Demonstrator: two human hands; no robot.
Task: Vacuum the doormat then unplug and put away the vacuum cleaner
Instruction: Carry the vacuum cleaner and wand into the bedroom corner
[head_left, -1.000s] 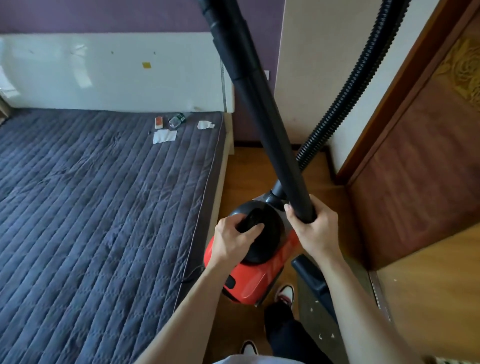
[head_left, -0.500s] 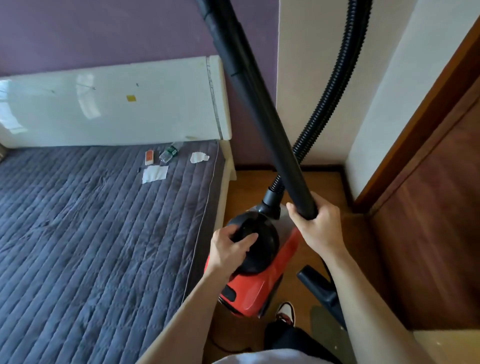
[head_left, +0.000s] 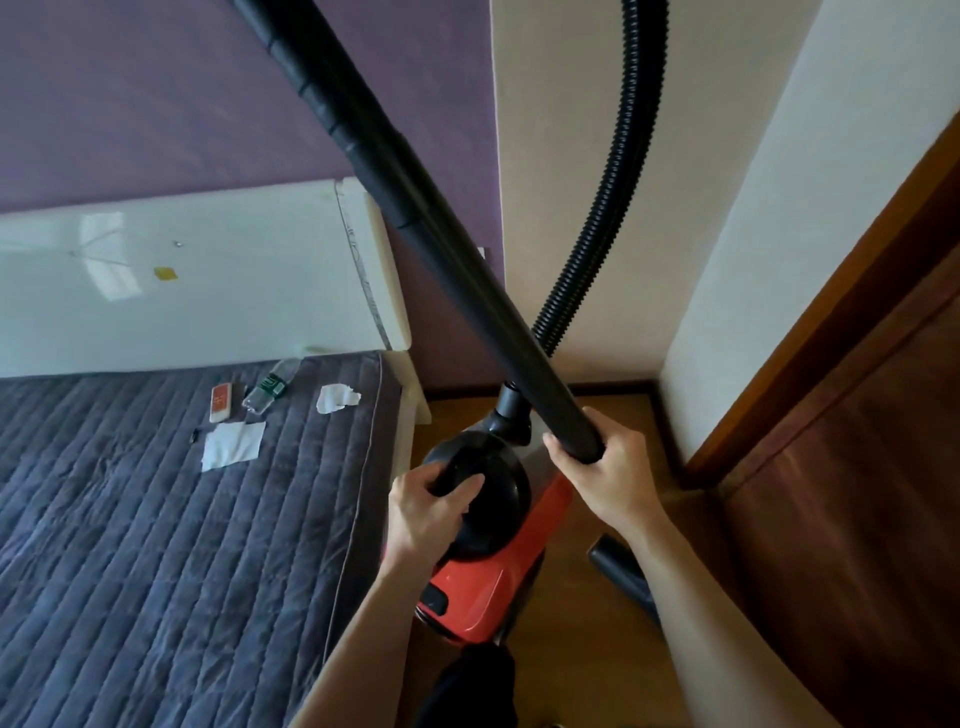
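The vacuum cleaner (head_left: 485, 587) is a red canister with a black domed top, hanging between the bed and the wall. My left hand (head_left: 428, 512) grips the black handle on its dome. My right hand (head_left: 605, 475) is closed around the lower end of the black wand (head_left: 410, 202), which slants up to the left and out of view. A ribbed black hose (head_left: 608, 202) rises from the canister's front and leaves the top of the frame. The black floor nozzle (head_left: 623, 577) shows partly behind my right forearm. No doormat or plug is visible.
A bed with a grey quilted cover (head_left: 156, 545) and white headboard (head_left: 182, 286) fills the left; a small bottle (head_left: 267, 389), papers and a card lie on it. Cream wall corner (head_left: 675, 260) ahead, dark wooden door (head_left: 857, 467) at right, narrow wooden floor strip (head_left: 587, 649) between.
My view has tilted up and moved toward the corner, so the headboard and wall sit lower in frame. Both hands keep the same grips on the canister and the wand.
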